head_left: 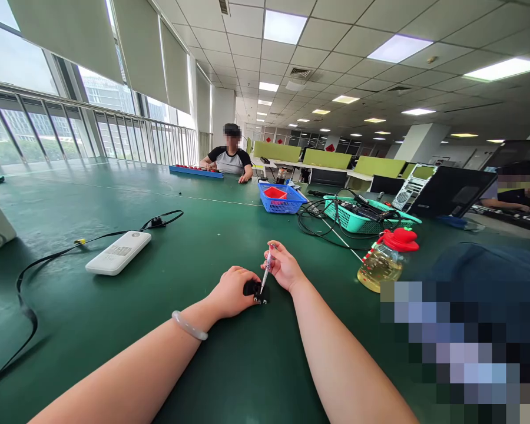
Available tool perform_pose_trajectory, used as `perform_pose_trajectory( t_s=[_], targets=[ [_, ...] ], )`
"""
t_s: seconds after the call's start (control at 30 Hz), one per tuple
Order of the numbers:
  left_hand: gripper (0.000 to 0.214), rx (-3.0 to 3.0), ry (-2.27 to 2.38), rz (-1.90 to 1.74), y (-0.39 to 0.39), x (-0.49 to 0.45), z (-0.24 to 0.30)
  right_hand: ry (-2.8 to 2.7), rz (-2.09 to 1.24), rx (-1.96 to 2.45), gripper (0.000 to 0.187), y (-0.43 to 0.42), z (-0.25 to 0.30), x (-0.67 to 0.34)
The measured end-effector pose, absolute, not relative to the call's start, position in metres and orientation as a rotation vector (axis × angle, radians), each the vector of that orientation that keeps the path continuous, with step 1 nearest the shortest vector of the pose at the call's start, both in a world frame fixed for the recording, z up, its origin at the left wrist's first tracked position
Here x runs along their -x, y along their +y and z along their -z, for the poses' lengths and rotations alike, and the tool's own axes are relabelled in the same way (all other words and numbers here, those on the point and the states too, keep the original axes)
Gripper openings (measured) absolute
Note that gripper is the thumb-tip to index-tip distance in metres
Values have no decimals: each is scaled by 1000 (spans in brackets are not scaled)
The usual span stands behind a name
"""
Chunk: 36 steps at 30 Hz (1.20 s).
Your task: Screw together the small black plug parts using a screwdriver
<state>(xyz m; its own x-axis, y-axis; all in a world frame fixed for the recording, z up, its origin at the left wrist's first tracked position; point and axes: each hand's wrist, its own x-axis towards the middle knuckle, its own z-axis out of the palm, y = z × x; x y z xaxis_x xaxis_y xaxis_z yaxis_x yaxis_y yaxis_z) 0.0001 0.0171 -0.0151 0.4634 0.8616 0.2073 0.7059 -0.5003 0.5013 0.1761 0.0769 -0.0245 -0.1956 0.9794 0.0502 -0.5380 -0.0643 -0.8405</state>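
Observation:
My left hand (232, 291) is closed over a small black part (255, 290) and pins it to the green table (115, 306). My right hand (284, 266) pinches a thin clear-handled screwdriver (267, 266). The tool stands almost upright, and its tip touches the black part. A pale bangle (189, 325) circles my left wrist.
A white power bank (118, 252) with a black cable (48, 256) lies to the left. A bottle of yellow liquid with a red cap (386, 259) stands to the right. Blue basket (279, 199) and teal basket (357, 215) sit farther back. A person sits at the far end.

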Motion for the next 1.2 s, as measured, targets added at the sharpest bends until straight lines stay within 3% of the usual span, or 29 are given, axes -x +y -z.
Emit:
perform_pose_trajectory(
  t_s=[0.57,1.2],
  targets=[
    [33,-2353,1313,-640,18,2,16,-1126,-1712,669,37,69,22,-171],
    [36,-2275,1418,-672,17,0,13,-800,-1459,672,39,76,25,-178]
  ],
)
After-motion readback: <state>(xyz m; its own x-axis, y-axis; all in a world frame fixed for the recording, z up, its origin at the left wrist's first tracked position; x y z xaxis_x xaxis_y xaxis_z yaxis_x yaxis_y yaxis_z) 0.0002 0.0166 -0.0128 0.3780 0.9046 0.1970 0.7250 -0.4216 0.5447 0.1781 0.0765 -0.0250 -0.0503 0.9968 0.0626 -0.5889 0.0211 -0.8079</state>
